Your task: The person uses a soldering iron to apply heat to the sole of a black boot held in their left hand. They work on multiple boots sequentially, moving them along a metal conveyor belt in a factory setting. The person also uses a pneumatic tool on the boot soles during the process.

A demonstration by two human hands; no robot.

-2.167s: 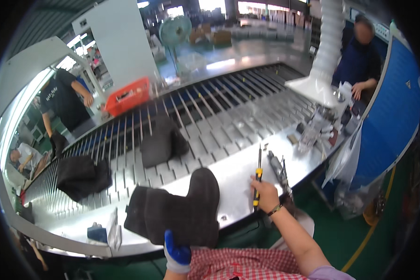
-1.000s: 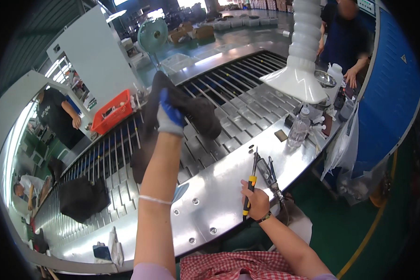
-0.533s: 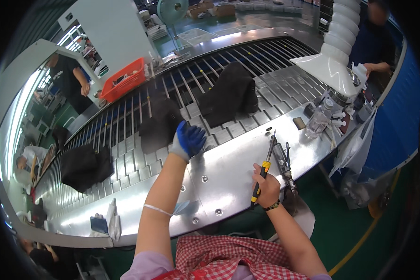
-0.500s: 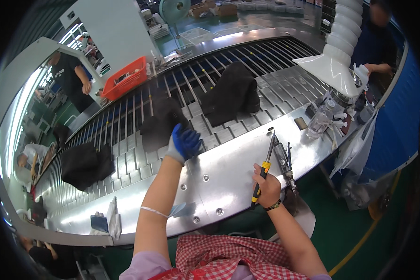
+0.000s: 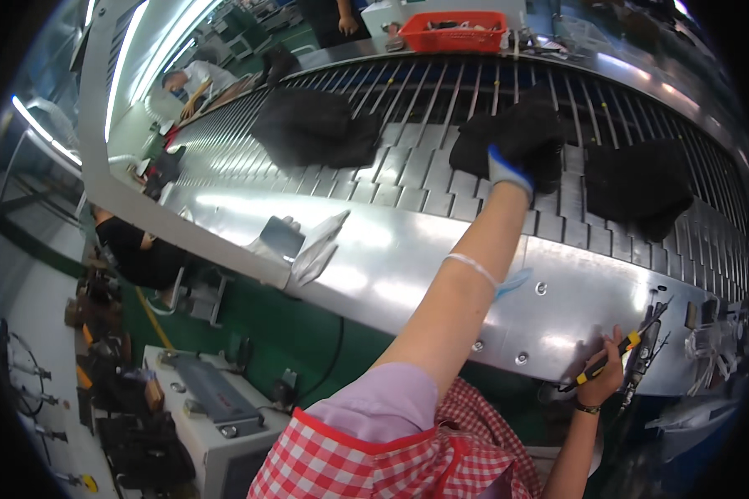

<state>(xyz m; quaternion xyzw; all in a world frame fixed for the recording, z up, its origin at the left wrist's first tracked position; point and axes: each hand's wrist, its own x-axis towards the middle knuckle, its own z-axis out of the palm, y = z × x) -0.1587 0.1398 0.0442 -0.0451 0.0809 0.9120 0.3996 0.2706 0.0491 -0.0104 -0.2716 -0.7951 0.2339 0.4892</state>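
Note:
My left hand (image 5: 510,172), in a white and blue glove, reaches over the metal conveyor (image 5: 408,185) and touches the near side of a black, boot-like piece (image 5: 508,133). Its fingers are mostly hidden against the dark material, so their grip does not show. A second black piece (image 5: 312,129) lies to the left, and a third (image 5: 638,187) to the right. My bare right hand (image 5: 605,374) is closed around the yellow and black handle of a screwdriver (image 5: 630,341), whose thin shaft points away over the metal ledge (image 5: 549,320).
A red-orange basket (image 5: 453,35) of small items stands beyond the conveyor. Near the ledge's left end lie a dark flat object (image 5: 282,238) and a whitish cloth (image 5: 320,247). Beside the screwdriver lies a slim metal tool (image 5: 638,366). Other people stand or sit further off.
The view has swung left, showing more of the conveyor and floor there. My left hand has moved onto the middle black piece. My right hand still holds the screwdriver.

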